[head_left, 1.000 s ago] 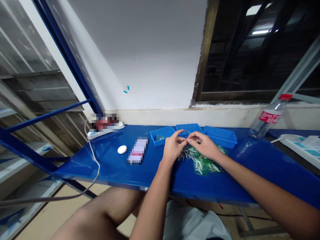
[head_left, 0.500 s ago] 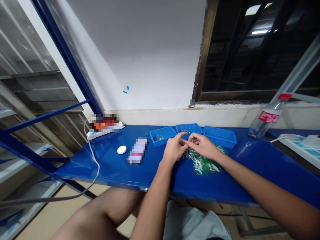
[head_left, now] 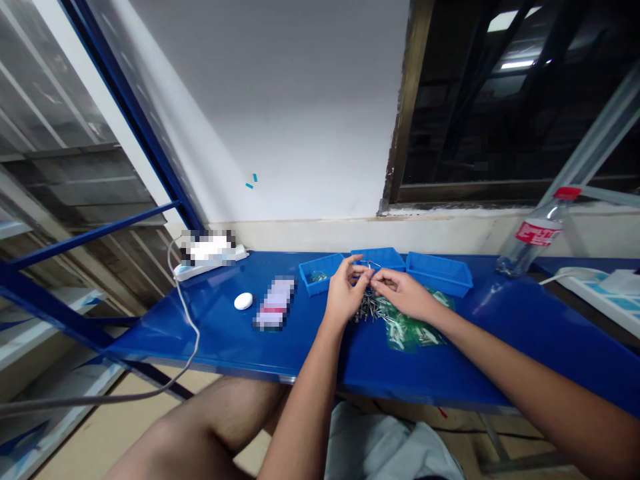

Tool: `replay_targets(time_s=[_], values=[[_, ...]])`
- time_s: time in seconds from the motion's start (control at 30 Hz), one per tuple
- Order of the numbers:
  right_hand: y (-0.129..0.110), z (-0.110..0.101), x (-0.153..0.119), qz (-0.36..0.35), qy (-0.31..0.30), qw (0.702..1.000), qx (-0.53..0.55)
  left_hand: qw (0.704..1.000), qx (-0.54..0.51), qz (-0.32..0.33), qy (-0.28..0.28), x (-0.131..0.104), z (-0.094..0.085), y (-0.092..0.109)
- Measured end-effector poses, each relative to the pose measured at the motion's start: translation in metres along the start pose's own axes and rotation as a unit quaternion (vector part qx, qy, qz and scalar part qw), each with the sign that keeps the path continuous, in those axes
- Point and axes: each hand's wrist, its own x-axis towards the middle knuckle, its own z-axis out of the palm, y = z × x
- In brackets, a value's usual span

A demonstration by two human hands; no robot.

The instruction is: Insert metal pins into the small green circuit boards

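Over the table, my left hand and my right hand meet at the fingertips. The left thumb and fingers pinch a small thin metal piece, perhaps a screw. My right fingers are pressed together beside it; what lies in them is too small to make out. Below the hands is a loose pile of thin metal pieces that look like screws. Green-tinted clear plastic bags with white pieces inside lie under and beside my right wrist.
Three blue trays stand behind the hands: a left tray with small pieces, a middle tray and a right tray. A plastic bottle, a white round object, a blurred phone-like object and a power strip share the blue table.
My left fingers have lifted and spread slightly, and the fingertips sit a little higher. My right hand has shifted slightly. More of the metal pile shows between the hands.
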Motion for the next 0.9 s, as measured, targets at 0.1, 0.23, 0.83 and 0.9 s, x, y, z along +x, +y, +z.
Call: replay_targets(time_s=[0.1, 0.23, 0.83, 0.9], values=[[-0.0006, 0.0016, 0.0001, -0.002, 0.033, 0.999, -0.002, 1.000, -0.011, -0.015, -0.007, 0.0006, -0.0005, -0.0012], [-0.0007, -0.0022, 0.0000, -0.015, 0.059, 0.997, -0.044, 0.999, 0.029, 0.009, -0.027, 0.0009, -0.0014, -0.0003], [-0.0009, -0.0033, 0.0009, -0.011, 0.046, 0.998, -0.033, 0.999, 0.008, 0.031, 0.035, 0.0034, -0.0042, -0.0006], [-0.0012, -0.0040, 0.0012, -0.016, 0.045, 0.999, -0.023, 0.999, 0.002, 0.043, 0.017, 0.0031, -0.0037, 0.0001]])
